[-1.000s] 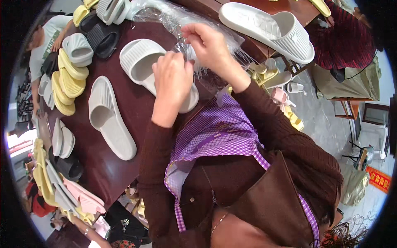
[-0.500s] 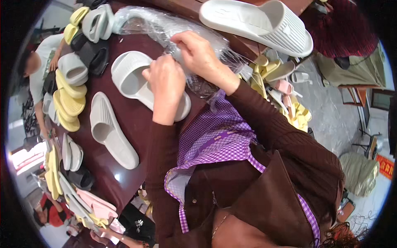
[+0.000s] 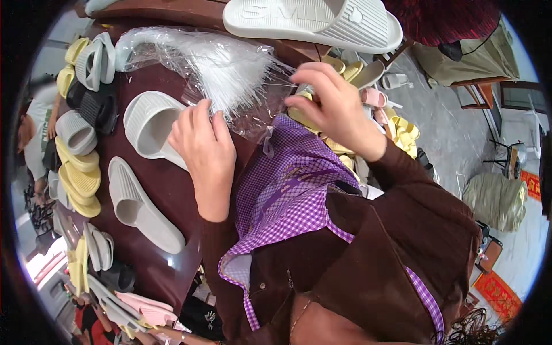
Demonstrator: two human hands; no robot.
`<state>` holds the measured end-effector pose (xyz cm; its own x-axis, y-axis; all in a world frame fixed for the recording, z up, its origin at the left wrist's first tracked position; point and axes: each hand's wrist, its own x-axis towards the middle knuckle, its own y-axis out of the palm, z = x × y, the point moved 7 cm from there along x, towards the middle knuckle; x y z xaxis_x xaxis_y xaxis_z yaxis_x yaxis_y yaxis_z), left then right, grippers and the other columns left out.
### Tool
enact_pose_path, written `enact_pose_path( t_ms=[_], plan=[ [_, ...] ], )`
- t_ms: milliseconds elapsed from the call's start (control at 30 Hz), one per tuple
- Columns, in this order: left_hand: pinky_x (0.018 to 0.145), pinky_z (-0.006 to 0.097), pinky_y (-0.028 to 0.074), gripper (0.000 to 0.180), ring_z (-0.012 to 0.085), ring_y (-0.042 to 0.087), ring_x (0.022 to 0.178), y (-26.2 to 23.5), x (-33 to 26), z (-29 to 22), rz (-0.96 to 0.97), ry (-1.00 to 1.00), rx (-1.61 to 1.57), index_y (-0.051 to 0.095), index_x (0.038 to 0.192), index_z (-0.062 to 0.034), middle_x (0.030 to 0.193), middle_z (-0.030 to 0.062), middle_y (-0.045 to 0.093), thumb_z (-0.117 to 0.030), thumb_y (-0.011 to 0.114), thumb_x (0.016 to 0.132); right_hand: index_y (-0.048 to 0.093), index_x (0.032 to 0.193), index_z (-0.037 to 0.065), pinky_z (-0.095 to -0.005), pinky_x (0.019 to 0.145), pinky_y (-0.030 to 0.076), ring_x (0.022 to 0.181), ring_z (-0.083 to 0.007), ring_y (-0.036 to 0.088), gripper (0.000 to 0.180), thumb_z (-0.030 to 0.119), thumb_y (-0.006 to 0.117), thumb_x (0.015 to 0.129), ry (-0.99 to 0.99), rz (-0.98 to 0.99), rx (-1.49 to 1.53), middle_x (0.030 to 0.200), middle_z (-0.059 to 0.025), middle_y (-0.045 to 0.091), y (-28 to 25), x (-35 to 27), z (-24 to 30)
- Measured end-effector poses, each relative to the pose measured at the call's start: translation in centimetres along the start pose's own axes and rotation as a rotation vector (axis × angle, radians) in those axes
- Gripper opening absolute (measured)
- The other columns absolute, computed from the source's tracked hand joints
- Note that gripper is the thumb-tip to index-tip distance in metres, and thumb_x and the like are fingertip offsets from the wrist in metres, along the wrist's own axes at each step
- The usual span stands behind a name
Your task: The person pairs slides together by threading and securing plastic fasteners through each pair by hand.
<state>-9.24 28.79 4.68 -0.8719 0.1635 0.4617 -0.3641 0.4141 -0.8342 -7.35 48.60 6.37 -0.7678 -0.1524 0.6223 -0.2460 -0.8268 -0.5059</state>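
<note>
The left hand [image 3: 202, 146] comes up from the lower middle on a brown-sleeved forearm that runs nearly straight up the view. It lies palm down, fingers together and curled forward, their tips pressing the near edge of a clear bag [image 3: 215, 69] against the dark table [image 3: 167, 201]. The bag holds a bundle of thin white plastic strands that fan out away from the fingertips, and its far end trails off beyond and to the left of this hand.

The right hand [image 3: 330, 106] sits to the right of the left one and a little farther from the body, its forearm slanting in from the lower right with the wrist bent. Thumb and forefinger are pinched together on a single strand [image 3: 276, 85] (very fine, hard to follow) that stretches leftward into the bag; the other fingers are curled loosely above the pinch.

Partly under the left hand's knuckles and just to its left lies a grey slipper [image 3: 150, 123], sole side down, its open toe band facing the camera. A second grey slipper [image 3: 135, 204] lies nearer the body, left of the left wrist, apart from the first. Beyond the right hand a large white slipper [image 3: 322, 23] rests upside down on the table's far edge. A purple checked apron [image 3: 287, 190] fills the space between the two forearms.
</note>
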Motion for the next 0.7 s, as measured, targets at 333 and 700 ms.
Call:
enact_pose_path(
  t_ms=[333,700],
  plan=[
    [0.078,0.04,0.041,0.024,0.0304,0.054,0.092,0.3,-1.2,-3.6,-0.069,0.135,-0.317,0.059,0.102,-0.0018,0.103,0.0136,0.057,-0.004,0.062,0.078,0.06,0.089,0.0,-0.03,0.061,0.047,0.069,-0.0219,0.061,0.014,0.011,0.066,0.083,0.395,0.471,-0.109,0.077,-0.0077,0.062,0.3,-3.2,-3.3],
    [0.067,0.036,0.045,0.022,0.0295,0.057,0.073,-1.6,-4.0,-3.1,-0.091,0.185,-0.493,0.062,0.099,0.0008,0.086,0.0124,0.062,0.001,0.064,0.077,0.061,0.084,-0.002,-0.0203,0.06,0.041,0.066,-0.0061,0.051,0.012,0.008,0.067,0.081,0.711,0.716,0.886,0.072,-0.0021,0.058,3.1,-2.3,0.0]
  ],
)
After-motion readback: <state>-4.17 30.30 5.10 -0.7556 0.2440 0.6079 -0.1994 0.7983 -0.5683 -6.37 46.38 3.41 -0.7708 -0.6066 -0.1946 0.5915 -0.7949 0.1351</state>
